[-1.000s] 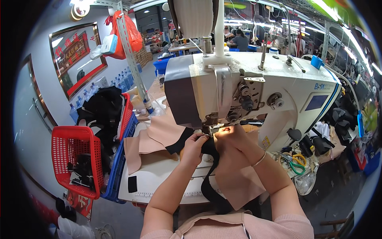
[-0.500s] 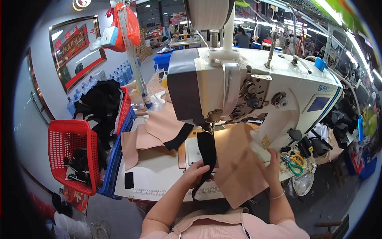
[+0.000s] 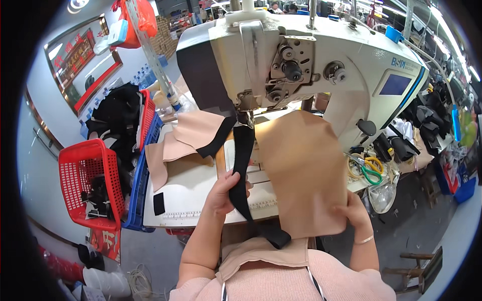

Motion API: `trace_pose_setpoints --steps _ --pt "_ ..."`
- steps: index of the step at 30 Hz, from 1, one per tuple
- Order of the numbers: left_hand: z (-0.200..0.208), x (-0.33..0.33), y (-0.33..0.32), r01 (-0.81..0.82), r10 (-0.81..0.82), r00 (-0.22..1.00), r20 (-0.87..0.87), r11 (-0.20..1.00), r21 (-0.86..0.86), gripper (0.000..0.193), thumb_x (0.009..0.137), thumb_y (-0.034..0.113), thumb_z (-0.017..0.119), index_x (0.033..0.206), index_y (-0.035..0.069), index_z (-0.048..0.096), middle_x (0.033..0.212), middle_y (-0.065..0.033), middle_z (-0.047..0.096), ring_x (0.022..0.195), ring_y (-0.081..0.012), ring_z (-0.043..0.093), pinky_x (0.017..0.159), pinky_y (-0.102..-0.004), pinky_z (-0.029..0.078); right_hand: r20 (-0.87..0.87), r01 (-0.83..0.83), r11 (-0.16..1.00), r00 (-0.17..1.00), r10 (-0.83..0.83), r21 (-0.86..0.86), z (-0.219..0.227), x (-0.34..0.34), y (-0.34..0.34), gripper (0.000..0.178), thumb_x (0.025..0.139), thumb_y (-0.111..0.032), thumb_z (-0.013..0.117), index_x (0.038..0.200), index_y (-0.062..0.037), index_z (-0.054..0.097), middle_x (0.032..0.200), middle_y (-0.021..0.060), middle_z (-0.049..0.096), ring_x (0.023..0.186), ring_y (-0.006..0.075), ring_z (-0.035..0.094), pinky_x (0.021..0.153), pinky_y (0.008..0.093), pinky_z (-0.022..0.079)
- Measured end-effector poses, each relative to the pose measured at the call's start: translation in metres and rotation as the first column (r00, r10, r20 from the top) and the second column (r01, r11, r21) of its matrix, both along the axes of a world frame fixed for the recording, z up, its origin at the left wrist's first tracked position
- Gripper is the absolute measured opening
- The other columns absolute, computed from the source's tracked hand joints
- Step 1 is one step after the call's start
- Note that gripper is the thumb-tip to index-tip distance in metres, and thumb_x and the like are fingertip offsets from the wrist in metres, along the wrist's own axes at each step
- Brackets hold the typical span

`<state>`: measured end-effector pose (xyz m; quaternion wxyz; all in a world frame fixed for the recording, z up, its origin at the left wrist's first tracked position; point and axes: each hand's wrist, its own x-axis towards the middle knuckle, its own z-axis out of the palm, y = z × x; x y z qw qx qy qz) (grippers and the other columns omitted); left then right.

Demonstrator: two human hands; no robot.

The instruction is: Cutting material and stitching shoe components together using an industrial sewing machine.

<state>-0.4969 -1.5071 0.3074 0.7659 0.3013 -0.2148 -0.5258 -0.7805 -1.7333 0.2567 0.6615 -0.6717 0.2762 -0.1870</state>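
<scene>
My left hand (image 3: 227, 192) is closed on a long black fabric strip (image 3: 243, 155). The strip runs up to the needle area of a large white sewing machine (image 3: 321, 55), and its lower end hangs toward my lap. At the near right edge of a tan fabric panel (image 3: 304, 175), my right hand (image 3: 353, 209) grips it between thumb and fingers. The panel's upper part lies under the machine arm, beside the strip; it is somewhat blurred. To the left on the machine table (image 3: 186, 188) lie stacked pink-tan pieces (image 3: 193, 131) with a black edge.
A small black square (image 3: 158, 203) lies on the table's left. Beyond that edge stand a red basket (image 3: 90, 155) and a blue crate (image 3: 136, 200). Green-handled scissors (image 3: 372, 175) lie at the right beside a clear bag (image 3: 384, 198). A wooden stool (image 3: 422, 268) stands at the lower right.
My right hand has moved down to the panel's near edge, and the panel has turned more upright and flat toward me. The left hand still holds the strip. The whole view has shifted.
</scene>
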Motion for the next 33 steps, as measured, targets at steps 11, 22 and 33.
trace_pose_setpoints --steps 11,22,33 --pt "-0.031 -0.028 -0.018 -0.080 0.072 0.997 0.036 0.954 0.288 0.022 0.082 0.016 0.066 0.099 0.005 0.057 0.080 -0.0010 0.058 0.070 -0.0103 0.056 0.063 -0.0237 0.047 0.088 0.030 0.946 0.994 -0.062 0.324 -0.037 -0.041 0.021 0.044 0.067 -0.003 0.074 0.108 0.0042 0.059 0.100 0.0085 0.065 0.089 0.0152 0.062 0.082 0.0291 0.049" --pt "-0.037 -0.041 -0.030 -0.278 0.257 0.961 0.105 0.898 0.342 0.019 0.083 0.015 0.067 0.095 0.003 0.058 0.071 -0.0014 0.057 0.057 -0.0109 0.055 0.052 -0.0235 0.046 0.073 0.000 0.931 0.997 -0.029 0.365 -0.046 -0.037 0.015 0.045 0.067 -0.002 0.075 0.109 0.0033 0.059 0.101 0.0076 0.065 0.090 0.0151 0.061 0.082 0.0285 0.049" --pt "-0.043 -0.039 -0.024 -0.332 0.295 0.942 0.163 0.892 0.308 0.030 0.081 0.009 0.065 0.107 -0.003 0.057 0.097 -0.0085 0.064 0.081 -0.0150 0.062 0.071 -0.0269 0.051 0.207 -0.240 0.908 0.962 0.176 0.344 -0.058 -0.029 -0.005 0.041 0.076 -0.007 0.067 0.114 0.0033 0.056 0.111 0.0091 0.061 0.100 0.0152 0.059 0.087 0.0309 0.046"
